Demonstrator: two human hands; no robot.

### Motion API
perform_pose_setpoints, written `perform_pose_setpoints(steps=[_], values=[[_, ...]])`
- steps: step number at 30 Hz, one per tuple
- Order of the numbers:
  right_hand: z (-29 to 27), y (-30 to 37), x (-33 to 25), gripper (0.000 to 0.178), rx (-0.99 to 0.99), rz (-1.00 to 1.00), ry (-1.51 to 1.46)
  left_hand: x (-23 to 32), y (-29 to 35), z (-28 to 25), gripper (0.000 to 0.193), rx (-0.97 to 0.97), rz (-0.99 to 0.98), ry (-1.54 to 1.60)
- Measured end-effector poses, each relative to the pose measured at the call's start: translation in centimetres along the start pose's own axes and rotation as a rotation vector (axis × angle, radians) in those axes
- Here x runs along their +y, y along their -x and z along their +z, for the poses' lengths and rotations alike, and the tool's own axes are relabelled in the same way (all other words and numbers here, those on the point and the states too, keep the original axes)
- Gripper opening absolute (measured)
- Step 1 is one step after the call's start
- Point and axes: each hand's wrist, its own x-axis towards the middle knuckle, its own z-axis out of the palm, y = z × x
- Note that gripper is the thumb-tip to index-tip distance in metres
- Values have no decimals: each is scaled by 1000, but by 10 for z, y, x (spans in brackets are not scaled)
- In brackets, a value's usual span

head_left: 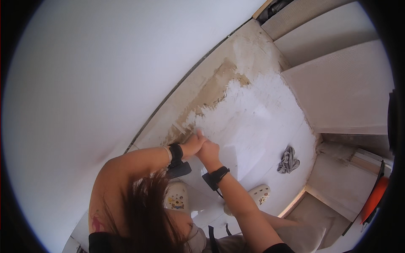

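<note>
My left hand and my right hand are pressed together low over the floor, fingers closed. Whatever lies between them, if anything, is hidden by the fingers. Around each wrist sits a black strap with a small dark block. Below and beyond the hands the floor bears a whitish smeared layer with a ragged edge. Along the wall side a brownish-beige patch shows bare of that white layer. To the right of the hands, a crumpled grey cloth lies on the floor.
A plain white wall rises on the left, with a dark strip at its foot. Large pale panels stand along the right. An orange object is at the far right edge. My cream clogs are planted close below the hands.
</note>
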Motion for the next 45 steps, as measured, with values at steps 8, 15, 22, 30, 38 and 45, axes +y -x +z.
perform_pose_setpoints(steps=[8,15,22,30,38,45], values=[[15,-14,5,61,99,58,0,10,-9,-7,27,-27,-64,18],[-1,-19,1,52,20,39,-18,18,-9,-6,30,39,-76,21],[-29,-33,5,33,-252,-99,209,35,-7,-13,36,-357,-339,555],[-29,-30,6,24,-172,-166,136,50,43,-42,54,-225,-549,516],[-18,-39,3,34,-76,-114,199,52,42,-59,61,-117,-479,214],[-14,-33,6,32,54,-45,148,41,-5,-29,63,38,-507,-201]])
